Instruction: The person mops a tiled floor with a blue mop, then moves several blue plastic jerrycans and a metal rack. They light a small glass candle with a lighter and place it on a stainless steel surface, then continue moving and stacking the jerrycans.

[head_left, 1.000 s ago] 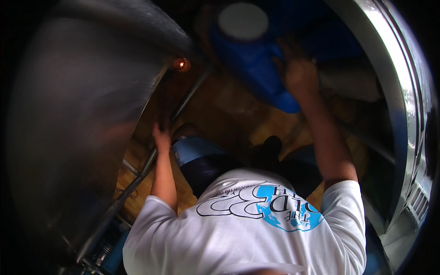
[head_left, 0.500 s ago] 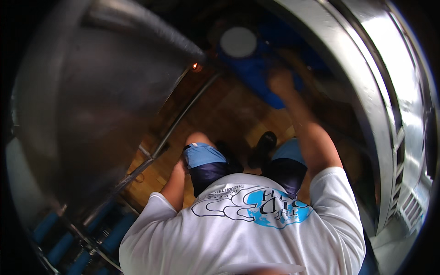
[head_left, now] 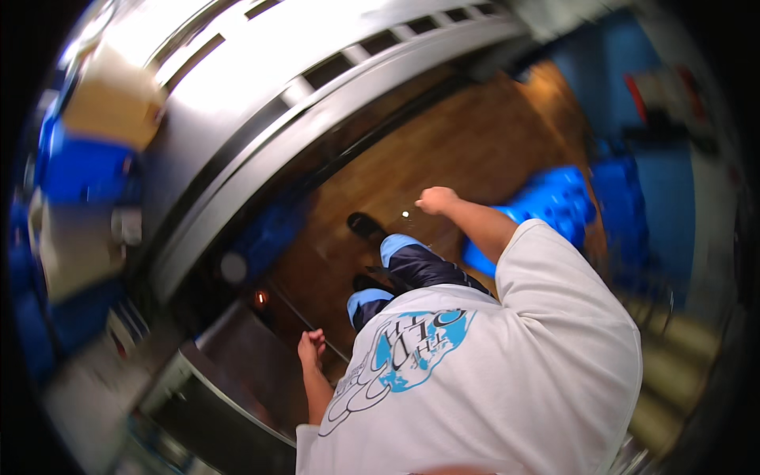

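Note:
My left hand (head_left: 313,346) is held low at my left side, fingers loosely curled with nothing visible in them. It is nearest a thin metal bar (head_left: 294,312) and the dark metal panel (head_left: 252,356) of a unit. My right hand (head_left: 435,200) is out in front of me over the wooden floor, closed in a fist, and no object shows in it. A small bright spot (head_left: 405,214) appears on the floor beside that hand, apart from it. To the right of my right forearm lies a shiny blue plastic thing (head_left: 546,207), blurred.
A long stainless-steel counter (head_left: 261,170) curves across the front and left. Below its edge are a blue bundle (head_left: 273,229) and a round whitish disc (head_left: 233,267). An orange light (head_left: 261,298) glows nearby. A cardboard box (head_left: 115,99) and blue crate (head_left: 87,169) stand far left.
I have turned to the right. My right hand has left the blue bundle, which now lies to the left. My left hand has come off my knee, and I appear more upright.

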### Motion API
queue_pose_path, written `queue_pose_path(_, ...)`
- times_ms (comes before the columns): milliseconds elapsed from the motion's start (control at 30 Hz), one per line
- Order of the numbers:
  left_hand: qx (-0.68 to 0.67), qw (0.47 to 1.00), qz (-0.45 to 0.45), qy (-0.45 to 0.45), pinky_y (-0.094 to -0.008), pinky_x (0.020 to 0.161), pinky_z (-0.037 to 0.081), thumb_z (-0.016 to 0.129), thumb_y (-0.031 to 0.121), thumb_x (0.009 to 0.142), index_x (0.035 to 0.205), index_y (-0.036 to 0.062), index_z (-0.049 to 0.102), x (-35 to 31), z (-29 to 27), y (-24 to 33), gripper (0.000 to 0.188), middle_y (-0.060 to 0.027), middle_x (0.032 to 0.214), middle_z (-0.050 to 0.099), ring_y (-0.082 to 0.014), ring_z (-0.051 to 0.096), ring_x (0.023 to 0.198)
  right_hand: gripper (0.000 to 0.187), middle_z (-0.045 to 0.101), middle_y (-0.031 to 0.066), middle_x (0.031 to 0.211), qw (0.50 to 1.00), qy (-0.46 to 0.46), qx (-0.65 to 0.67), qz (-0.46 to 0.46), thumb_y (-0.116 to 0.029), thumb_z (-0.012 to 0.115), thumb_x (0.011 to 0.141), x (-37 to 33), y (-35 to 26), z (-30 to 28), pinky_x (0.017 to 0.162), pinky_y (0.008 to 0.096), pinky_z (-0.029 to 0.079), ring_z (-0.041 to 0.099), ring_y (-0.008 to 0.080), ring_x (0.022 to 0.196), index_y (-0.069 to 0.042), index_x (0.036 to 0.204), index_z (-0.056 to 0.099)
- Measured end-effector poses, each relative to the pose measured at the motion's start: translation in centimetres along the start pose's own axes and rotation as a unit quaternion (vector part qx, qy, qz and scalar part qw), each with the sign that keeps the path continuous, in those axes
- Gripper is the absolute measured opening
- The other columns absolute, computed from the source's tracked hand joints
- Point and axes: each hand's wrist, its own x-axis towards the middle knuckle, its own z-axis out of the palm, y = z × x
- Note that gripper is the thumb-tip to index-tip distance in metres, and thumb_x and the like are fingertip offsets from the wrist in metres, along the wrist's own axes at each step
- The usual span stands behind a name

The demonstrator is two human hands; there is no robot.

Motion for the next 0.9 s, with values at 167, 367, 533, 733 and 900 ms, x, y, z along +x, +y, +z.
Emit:
queue_pose_path(167,0.128,0.987,-0.056,-0.075,-0.0354,0.065,0.046,0.040,0.042,0.099,0.080,0.0160,0.053,-2.3,-0.3,6.6,0.035,-0.0018,0.091,0.070,-0.0196,0.062,0.077,0.018,0.069,0.0178,0.076,0.994,-0.027,0.001,0.109,-0.016,0.059,0.077,-13.8,25.1,5.0,0.066,0.0470,0.054,0.069,0.0344,0.072,-0.005,0.074,0.073)
queue_pose_path(367,0.178,0.969,0.023,-0.170,-0.0370,0.064,0.047,0.050,0.035,0.093,0.093,0.0132,0.061,-1.6,5.8,16.3,0.025,-0.0019,0.088,0.067,-0.0223,0.062,0.073,0.019,0.069,0.0219,0.097,0.983,-0.044,0.099,0.147,-0.012,0.063,0.074,-24.5,31.8,21.9,0.081,0.0456,0.053,0.068,0.0351,0.092,-0.003,0.087,0.074)
queue_pose_path(533,0.288,0.893,0.175,-0.297,-0.0288,0.061,0.046,0.053,0.052,0.094,0.093,0.0066,0.063,0.5,19.4,25.6,0.046,-0.0032,0.081,0.065,-0.0153,0.059,0.066,0.022,0.069,0.0211,0.095,0.886,0.100,0.380,0.244,-0.021,0.068,0.076,-27.1,30.5,26.3,0.080,0.0459,0.053,0.068,0.0346,0.090,-0.002,0.087,0.072)
queue_pose_path(733,0.501,0.782,0.218,-0.301,-0.0242,0.048,0.039,0.055,0.056,0.092,0.095,0.0113,0.061,-5.4,47.1,39.9,0.045,-0.0009,0.078,0.060,-0.0115,0.055,0.059,0.030,0.068,0.0217,0.091,0.719,0.181,0.574,0.348,-0.032,0.062,0.082,-25.4,36.7,25.9,0.078,0.0470,0.051,0.067,0.0363,0.086,-0.003,0.087,0.070)
queue_pose_path(900,0.635,0.695,0.228,-0.249,-0.0222,0.048,0.039,0.050,0.067,0.090,0.098,0.0099,0.062,-9.7,69.4,44.8,0.058,0.0008,0.078,0.060,-0.0100,0.053,0.058,0.058,0.061,0.0252,0.118,0.555,0.275,0.643,0.451,-0.054,0.049,0.091,-24.5,37.1,25.9,0.095,0.0464,0.046,0.059,0.0384,0.112,-0.006,0.122,0.060)
